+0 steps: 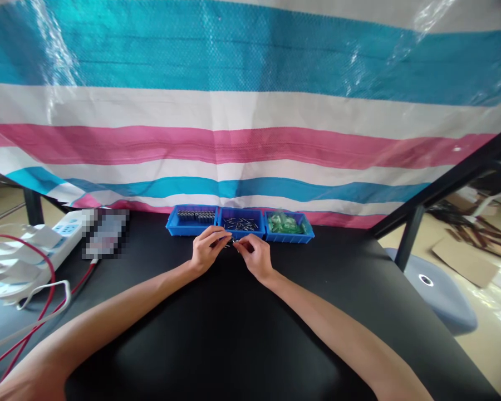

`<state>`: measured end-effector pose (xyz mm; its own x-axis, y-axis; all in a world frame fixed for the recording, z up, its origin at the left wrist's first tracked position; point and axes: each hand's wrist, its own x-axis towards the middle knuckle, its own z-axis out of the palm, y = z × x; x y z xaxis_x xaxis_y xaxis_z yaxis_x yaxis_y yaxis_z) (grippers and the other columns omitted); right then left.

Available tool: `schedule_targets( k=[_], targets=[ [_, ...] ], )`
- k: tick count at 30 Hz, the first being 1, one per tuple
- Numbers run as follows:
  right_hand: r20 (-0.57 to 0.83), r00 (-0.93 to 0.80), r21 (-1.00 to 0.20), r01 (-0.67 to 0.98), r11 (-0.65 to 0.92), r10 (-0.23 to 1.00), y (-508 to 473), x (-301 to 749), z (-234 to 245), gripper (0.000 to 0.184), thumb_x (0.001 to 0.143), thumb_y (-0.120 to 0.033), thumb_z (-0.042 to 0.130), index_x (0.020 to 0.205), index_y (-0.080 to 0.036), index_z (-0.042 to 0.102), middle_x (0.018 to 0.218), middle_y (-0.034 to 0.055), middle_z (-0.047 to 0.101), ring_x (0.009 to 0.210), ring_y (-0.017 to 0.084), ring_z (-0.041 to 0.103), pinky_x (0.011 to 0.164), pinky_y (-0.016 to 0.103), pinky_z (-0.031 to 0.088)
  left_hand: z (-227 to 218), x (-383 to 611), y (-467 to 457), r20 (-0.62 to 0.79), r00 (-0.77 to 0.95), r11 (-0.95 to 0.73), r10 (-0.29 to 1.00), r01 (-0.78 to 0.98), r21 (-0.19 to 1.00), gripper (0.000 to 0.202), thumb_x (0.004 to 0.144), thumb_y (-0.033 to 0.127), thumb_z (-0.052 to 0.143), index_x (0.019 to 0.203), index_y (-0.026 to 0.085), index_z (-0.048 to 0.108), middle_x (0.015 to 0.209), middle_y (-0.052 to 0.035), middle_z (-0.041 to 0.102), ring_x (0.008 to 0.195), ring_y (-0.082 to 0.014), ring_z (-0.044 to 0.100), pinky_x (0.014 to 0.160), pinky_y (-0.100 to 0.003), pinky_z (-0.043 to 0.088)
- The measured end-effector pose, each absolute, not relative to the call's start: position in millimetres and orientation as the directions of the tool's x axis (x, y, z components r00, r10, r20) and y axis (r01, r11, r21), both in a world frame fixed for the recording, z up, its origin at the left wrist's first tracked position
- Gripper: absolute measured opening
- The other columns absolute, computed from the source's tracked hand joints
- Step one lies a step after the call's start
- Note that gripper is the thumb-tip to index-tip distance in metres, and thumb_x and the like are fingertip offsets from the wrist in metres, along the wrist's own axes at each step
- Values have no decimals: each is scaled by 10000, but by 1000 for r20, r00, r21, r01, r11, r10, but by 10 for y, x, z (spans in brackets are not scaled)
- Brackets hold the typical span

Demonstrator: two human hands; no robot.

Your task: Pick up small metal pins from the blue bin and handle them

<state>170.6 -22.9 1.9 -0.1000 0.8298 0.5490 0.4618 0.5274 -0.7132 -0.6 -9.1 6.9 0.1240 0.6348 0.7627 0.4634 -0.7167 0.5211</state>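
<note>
Just in front of the middle blue bin (pixel 241 233), my left hand (pixel 209 249) and my right hand (pixel 255 256) meet with pinched fingertips. Between them show small dark and shiny metal pieces (pixel 232 241), too small to name. Each hand seems closed on such a piece. Loose thin metal pins or screws (pixel 242 224) fill the middle bin. Short metal cylinders (pixel 197 215) stand in rows in the left blue bin (pixel 191 230). Green plastic packets (pixel 284 224) lie in the right blue bin (pixel 290 238).
The bins stand at the back of the black table (pixel 217 340), against a striped plastic sheet (pixel 234 145). At left are a power strip (pixel 69 225), a blurred-out phone (pixel 106 234) and red cables (pixel 52 273). A grey stool (pixel 442 295) stands right of the table.
</note>
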Motion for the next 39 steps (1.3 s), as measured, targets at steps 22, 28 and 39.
schedule_targets(
  k=[22, 28, 39],
  targets=[
    [567, -141, -690, 457, 562, 811, -218, 1709, -6, 256, 887, -367, 555, 731, -184, 646, 631, 6, 562, 561, 122, 517, 550, 245, 432, 53, 5, -156, 711, 156, -698, 685, 422, 579, 128, 886, 272, 555, 949, 172, 605, 926, -48, 719, 548, -68, 574, 596, -192, 494],
    [566, -129, -684, 478, 551, 814, -223, 1711, 31, 287, 901, -365, 526, 698, -187, 622, 619, 2, 538, 561, 123, 496, 549, 245, 413, -14, -11, -149, 652, 94, -643, 753, 319, 696, 147, 918, 292, 493, 1005, 178, 531, 872, -45, 700, 576, -83, 601, 558, -188, 485],
    [587, -152, -700, 397, 593, 795, -277, 1722, 87, 175, 919, -277, 486, 973, -201, 634, 797, 40, 618, 649, 143, 567, 641, 268, 480, -34, -36, -69, 730, 169, -719, 662, 418, 555, 163, 892, 268, 547, 992, 175, 638, 837, -37, 701, 704, -123, 665, 671, -210, 530]
  ],
)
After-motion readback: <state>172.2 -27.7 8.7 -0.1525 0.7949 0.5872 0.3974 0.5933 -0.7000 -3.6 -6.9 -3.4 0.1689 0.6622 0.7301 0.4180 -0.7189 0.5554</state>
